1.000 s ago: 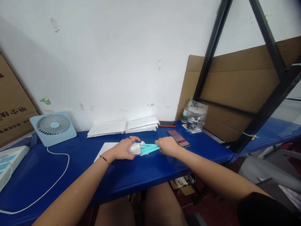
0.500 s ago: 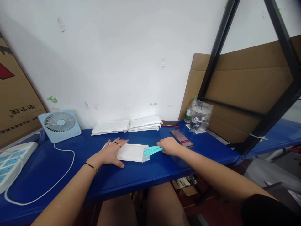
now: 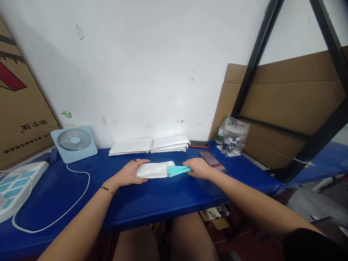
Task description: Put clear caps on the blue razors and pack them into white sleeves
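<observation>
On the blue table (image 3: 152,203) lies a white padded bag (image 3: 153,169) with a bundle of teal sticks (image 3: 178,170) poking out of its right end. My left hand (image 3: 130,173) grips the bag's left end, fingers curled over it; rings and a thin bracelet show. My right hand (image 3: 197,168) is closed on the outer ends of the teal sticks, just right of the bag.
Stacks of white bags (image 3: 149,144) lie by the wall. A dark phone (image 3: 199,144) and a lit phone (image 3: 212,161) sit to the right, beside a clear bag of parts (image 3: 234,136). A small blue fan (image 3: 74,143) with its cord stands at left. A black frame (image 3: 315,119) leans at right.
My left hand lay flat on the spread bag half a second ago; now it is curled on the bag's left end, and the bag looks bunched narrower. The sticks sit a little further in.
</observation>
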`<state>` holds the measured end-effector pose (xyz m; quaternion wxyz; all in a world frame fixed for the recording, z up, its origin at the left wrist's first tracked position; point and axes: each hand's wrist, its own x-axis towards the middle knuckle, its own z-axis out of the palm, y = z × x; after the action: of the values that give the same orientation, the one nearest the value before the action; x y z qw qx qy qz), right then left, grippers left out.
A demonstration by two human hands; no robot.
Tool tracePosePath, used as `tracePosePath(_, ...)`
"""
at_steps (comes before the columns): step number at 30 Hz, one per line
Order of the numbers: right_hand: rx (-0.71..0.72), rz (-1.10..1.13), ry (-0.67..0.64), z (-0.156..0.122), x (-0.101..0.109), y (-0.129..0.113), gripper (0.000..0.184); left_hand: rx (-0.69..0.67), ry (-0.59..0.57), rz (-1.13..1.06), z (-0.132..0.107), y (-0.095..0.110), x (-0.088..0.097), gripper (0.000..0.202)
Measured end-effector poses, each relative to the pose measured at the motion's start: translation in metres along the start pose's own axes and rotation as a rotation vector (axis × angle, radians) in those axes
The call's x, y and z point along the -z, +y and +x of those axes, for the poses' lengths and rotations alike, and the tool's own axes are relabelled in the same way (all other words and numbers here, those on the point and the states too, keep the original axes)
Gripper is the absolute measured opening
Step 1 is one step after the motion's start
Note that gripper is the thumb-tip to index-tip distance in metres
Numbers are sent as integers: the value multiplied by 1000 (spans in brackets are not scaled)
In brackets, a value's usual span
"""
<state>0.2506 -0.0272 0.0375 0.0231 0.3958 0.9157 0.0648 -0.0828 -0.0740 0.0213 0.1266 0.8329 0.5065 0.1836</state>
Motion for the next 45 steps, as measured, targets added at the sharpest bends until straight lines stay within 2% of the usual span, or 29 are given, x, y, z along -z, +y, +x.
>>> tracePosePath(4, 21, 111, -54, 1, 6, -1, 12, -42, 27, 73, 1, 11, 2, 71)
tracePosePath(9, 129, 374, -134, 2, 12, 1, 15, -69, 65, 134, 1, 20, 3, 67)
tracePosePath(13, 101, 668, -367, 1, 14, 6, 19, -84, 127, 164, 0, 19, 4, 61)
tracePosePath(16, 79, 798, -549, 3, 16, 13, 21, -84, 171, 190, -1, 18, 5, 59)
tracePosePath(20, 129, 877, -724, 10, 18, 21, 24, -93, 213, 234, -1, 21, 5, 57)
tracePosePath(27, 92, 917, -934, 22, 15, 33, 31, -55, 299, 299, -3, 21, 3, 54)
tracePosePath(31, 84, 955, -981, 26, 14, 35, 33, -48, 374, 344, -4, 21, 4, 55)
tracePosePath(37, 102, 943, -1047, 34, 12, 30, 37, -145, 412, 405, -2, 29, 4, 54)
tracePosePath(39, 121, 941, -1053, 35, 12, 29, 37, -152, 404, 407, -1, 29, 3, 55)
tracePosePath(42, 136, 940, -1023, 35, 11, 30, 35, -93, 377, 382, 0, 24, 1, 57)
tracePosePath(45, 118, 886, -919, 32, 10, 31, 30, -32, 269, 342, -1, 14, -3, 61)
